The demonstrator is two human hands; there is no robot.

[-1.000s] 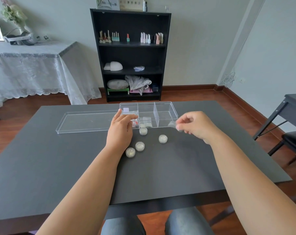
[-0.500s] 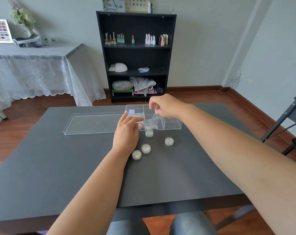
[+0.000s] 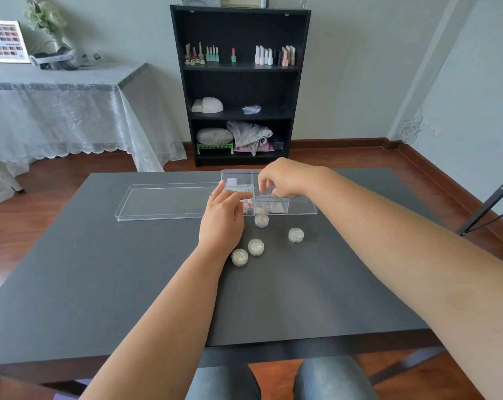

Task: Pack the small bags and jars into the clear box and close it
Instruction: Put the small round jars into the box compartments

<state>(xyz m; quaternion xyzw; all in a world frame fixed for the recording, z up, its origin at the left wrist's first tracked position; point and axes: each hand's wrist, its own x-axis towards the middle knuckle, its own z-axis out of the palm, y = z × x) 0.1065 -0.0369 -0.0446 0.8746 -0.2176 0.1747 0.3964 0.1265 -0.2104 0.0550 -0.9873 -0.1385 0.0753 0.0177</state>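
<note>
At the far edge of the dark counter (image 3: 129, 284), the clear box (image 3: 300, 204) stands open with its lid (image 3: 163, 202) lying flat to its left. Over the box's middle compartment the right hand (image 3: 285, 177) pinches a small clear bag (image 3: 266, 192) in curled fingertips, while the left hand (image 3: 223, 215) grips the near wall of the left compartment, fingers bent over the rim. Four small jars (image 3: 256, 246) sit loose on the counter just in front of the box.
</note>
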